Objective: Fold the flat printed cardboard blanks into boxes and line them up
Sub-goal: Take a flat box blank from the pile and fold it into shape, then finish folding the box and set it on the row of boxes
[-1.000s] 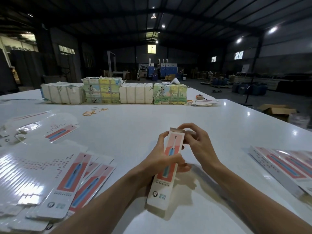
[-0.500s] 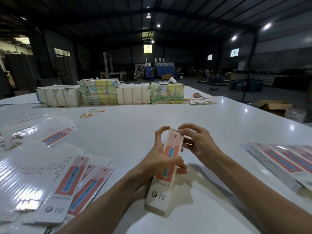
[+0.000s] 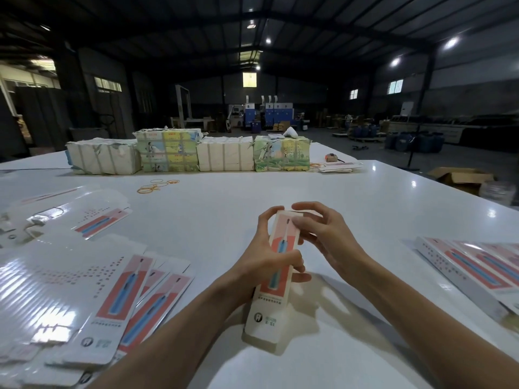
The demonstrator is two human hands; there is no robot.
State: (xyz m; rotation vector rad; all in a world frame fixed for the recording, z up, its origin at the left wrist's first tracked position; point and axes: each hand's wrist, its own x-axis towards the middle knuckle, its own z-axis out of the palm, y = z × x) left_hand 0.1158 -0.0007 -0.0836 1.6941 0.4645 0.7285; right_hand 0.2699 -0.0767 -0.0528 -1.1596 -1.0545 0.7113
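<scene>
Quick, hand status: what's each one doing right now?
Left hand: grips the box around its middle.
Right hand: thumb and fingers pinch the box's top end.

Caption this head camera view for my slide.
Left hand grips a long pink-printed cardboard box; right hand pinches its top end.

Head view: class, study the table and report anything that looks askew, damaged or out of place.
The flat blanks at the left lie fanned and overlapping at uneven angles. Loose rubber bands lie scattered on the table. The wrapping of the leftmost white bundle looks torn. The held box looks sound.
</scene>
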